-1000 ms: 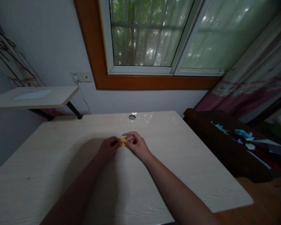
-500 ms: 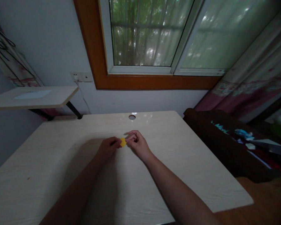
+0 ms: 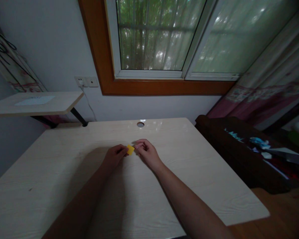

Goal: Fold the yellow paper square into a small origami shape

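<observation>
A small yellow square of what looks like paper [image 3: 130, 149] is held just above the pale wooden desk [image 3: 189, 159], one corner turned toward each hand. My left hand [image 3: 116, 154] pinches its left side between thumb and fingers. On the other side, my right hand [image 3: 147, 152] has its thumb and fingertips drawn together at the right corner, the forefinger reaching a little past the others. Whether folds run through the yellow piece is too small to make out.
A raised shelf [image 3: 40, 104] with a pale sheet [image 3: 35, 100] stands at the desk's back left. A round cable hole [image 3: 140, 124] lies near the back edge. Beyond the right edge is a dark brown piece of furniture [image 3: 221, 146] with assorted items on it.
The yellow piece shows more of its face and now looks square, where it looked rounder before. My left hand has shifted slightly left; the right hand has barely moved.
</observation>
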### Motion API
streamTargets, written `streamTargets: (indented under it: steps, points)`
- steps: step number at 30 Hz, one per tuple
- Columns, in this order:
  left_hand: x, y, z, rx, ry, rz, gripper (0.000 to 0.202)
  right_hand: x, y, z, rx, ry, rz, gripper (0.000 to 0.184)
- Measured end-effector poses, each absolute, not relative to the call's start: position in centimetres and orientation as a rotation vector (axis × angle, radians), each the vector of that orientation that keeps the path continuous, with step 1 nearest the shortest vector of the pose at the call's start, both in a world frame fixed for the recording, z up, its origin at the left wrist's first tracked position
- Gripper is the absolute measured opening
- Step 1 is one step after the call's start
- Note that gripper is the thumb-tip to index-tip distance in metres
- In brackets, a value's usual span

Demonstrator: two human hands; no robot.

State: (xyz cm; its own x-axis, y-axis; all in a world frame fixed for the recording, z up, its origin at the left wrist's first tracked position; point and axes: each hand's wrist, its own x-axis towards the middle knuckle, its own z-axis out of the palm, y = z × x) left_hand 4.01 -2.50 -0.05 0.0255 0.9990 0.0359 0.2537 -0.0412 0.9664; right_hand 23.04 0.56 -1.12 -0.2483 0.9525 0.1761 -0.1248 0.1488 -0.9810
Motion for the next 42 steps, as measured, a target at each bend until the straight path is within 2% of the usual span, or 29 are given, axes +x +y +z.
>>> streamTargets:
  steps: [10,29,42]
  points:
    - [4.14,-2.64,0.13,1.509,1.321,1.082,0.029,23.08,0.19,-0.60,-0.847,-1.529,1.292,0.032]
    - [4.00,-2.48,0.03,1.572,1.375,1.132,0.027,23.10,0.76,-1.18,-0.843,-1.358,1.354,0.035]
    - [3.80,-2.49,0.42,1.726,1.342,1.280,0.018,23.00,0.21,-1.18,-0.875,-1.605,1.235,0.029]
